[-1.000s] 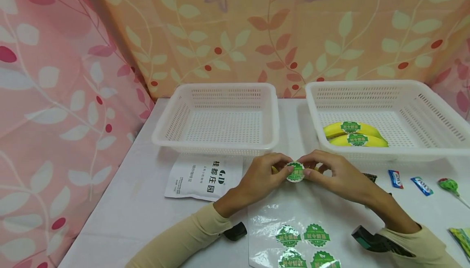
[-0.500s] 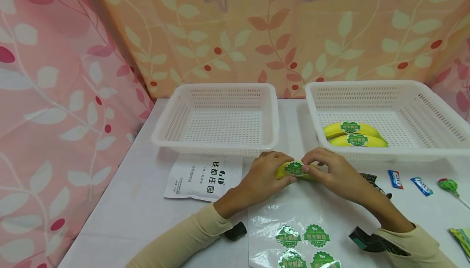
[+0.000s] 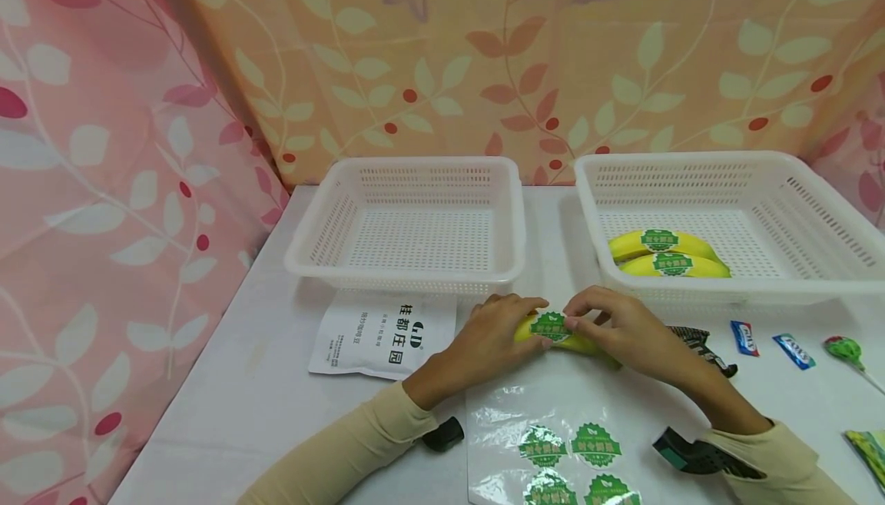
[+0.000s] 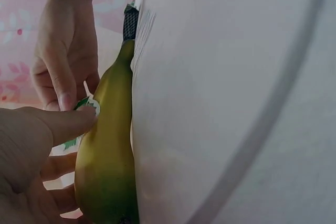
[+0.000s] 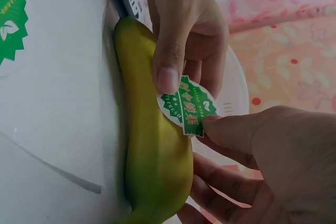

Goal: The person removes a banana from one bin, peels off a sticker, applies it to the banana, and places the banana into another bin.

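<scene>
A yellow banana [image 3: 575, 344] with greenish ends lies between my hands over the clear sticker sheet's upper edge. My left hand [image 3: 477, 345] holds its left part, fingers behind it and thumb in front. A round green sticker [image 3: 549, 327] with pale lettering lies against the banana. In the right wrist view the left thumb presses one side of the sticker [image 5: 191, 109], while my right hand [image 5: 273, 156] pinches its opposite edge, which stands off the peel. The left wrist view shows the banana [image 4: 111, 135] along its length, with the right hand [image 4: 71, 56] beyond it.
Two stickered bananas [image 3: 665, 245] lie in the right white basket [image 3: 760, 284]. Another white basket [image 3: 408, 274] stands left of it, behind a white pouch [image 3: 380, 336]. Several green stickers remain on the sheet [image 3: 498, 405]. Small wrappers [image 3: 745, 337] and a lollipop [image 3: 843, 349] lie right.
The sticker, earlier held up between both hands' thumbs in front of the banana, now lies against it. The banana's right end has swung toward me, and the right hand has shifted slightly.
</scene>
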`<state>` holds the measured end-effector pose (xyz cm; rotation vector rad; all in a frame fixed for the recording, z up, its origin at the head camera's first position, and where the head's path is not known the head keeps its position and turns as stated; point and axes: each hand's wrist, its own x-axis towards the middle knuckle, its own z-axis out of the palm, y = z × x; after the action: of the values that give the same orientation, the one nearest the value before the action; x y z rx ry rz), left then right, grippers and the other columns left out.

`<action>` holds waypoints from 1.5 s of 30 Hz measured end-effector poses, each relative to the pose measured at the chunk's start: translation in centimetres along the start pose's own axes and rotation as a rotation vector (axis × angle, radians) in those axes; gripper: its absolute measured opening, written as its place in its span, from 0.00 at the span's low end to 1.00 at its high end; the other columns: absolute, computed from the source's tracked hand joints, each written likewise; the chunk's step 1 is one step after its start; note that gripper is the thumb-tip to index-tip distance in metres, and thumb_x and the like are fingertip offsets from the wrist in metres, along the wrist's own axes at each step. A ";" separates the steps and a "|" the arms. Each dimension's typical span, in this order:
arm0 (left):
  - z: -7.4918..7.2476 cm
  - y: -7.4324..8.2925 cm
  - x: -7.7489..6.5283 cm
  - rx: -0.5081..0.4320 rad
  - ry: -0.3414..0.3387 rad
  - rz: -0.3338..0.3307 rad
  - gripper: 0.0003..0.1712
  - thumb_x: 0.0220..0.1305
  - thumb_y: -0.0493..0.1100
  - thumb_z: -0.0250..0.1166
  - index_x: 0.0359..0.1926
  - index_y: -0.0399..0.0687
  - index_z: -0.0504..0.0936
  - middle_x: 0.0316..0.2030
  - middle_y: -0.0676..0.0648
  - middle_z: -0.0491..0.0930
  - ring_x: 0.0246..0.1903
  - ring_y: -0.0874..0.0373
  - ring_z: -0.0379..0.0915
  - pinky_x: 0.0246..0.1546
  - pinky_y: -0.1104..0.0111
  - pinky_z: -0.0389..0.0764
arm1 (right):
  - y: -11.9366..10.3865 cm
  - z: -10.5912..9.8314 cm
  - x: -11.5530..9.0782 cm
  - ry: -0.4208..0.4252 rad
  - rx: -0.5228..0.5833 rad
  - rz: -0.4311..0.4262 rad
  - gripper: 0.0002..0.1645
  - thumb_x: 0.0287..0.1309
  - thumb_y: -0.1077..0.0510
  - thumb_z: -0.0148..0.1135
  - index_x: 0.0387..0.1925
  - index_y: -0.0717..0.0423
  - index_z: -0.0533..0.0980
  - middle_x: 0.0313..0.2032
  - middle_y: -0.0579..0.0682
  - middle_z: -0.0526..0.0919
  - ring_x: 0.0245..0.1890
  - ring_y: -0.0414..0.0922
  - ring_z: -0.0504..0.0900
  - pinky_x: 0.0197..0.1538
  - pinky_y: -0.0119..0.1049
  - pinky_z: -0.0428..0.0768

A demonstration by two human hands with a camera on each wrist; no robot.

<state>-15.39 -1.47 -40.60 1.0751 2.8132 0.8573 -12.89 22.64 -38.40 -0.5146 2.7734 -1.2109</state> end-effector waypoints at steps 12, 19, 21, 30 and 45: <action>-0.2 0.2 0.0 -0.007 0.004 -0.016 0.33 0.72 0.55 0.71 0.73 0.55 0.75 0.56 0.54 0.85 0.58 0.58 0.77 0.57 0.58 0.76 | -0.5 0.1 -0.1 0.002 -0.039 -0.076 0.12 0.65 0.54 0.75 0.48 0.44 0.83 0.55 0.48 0.84 0.55 0.48 0.82 0.52 0.47 0.85; -0.3 0.2 0.0 -0.009 0.000 -0.008 0.30 0.72 0.55 0.70 0.70 0.55 0.77 0.54 0.55 0.85 0.56 0.59 0.77 0.56 0.60 0.77 | -0.4 0.8 0.0 -0.070 -0.113 -0.098 0.23 0.62 0.52 0.78 0.58 0.45 0.84 0.60 0.50 0.81 0.61 0.54 0.79 0.65 0.62 0.77; -0.3 0.2 0.0 0.005 0.000 0.002 0.25 0.72 0.55 0.70 0.66 0.55 0.81 0.53 0.57 0.85 0.53 0.61 0.76 0.53 0.64 0.76 | -0.2 1.0 0.1 -0.062 -0.131 -0.091 0.22 0.62 0.52 0.78 0.58 0.46 0.84 0.58 0.48 0.82 0.58 0.50 0.80 0.62 0.58 0.78; -0.5 0.2 0.2 0.089 0.007 0.009 0.21 0.69 0.57 0.72 0.58 0.56 0.87 0.49 0.59 0.88 0.47 0.62 0.78 0.45 0.69 0.75 | 0.0 1.2 0.1 -0.023 -0.188 -0.066 0.24 0.62 0.46 0.78 0.57 0.47 0.84 0.49 0.42 0.85 0.45 0.40 0.79 0.48 0.40 0.79; -0.6 -0.1 0.3 -0.039 -0.029 -0.034 0.26 0.71 0.61 0.69 0.62 0.53 0.87 0.51 0.56 0.89 0.45 0.64 0.80 0.45 0.71 0.76 | -0.3 0.6 -0.2 -0.073 -0.229 -0.049 0.31 0.59 0.49 0.80 0.61 0.54 0.81 0.52 0.47 0.86 0.45 0.41 0.79 0.48 0.40 0.81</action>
<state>-15.82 -1.66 -40.07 1.0237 2.7706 0.8816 -12.54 22.15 -38.62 -0.6337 2.8672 -0.8676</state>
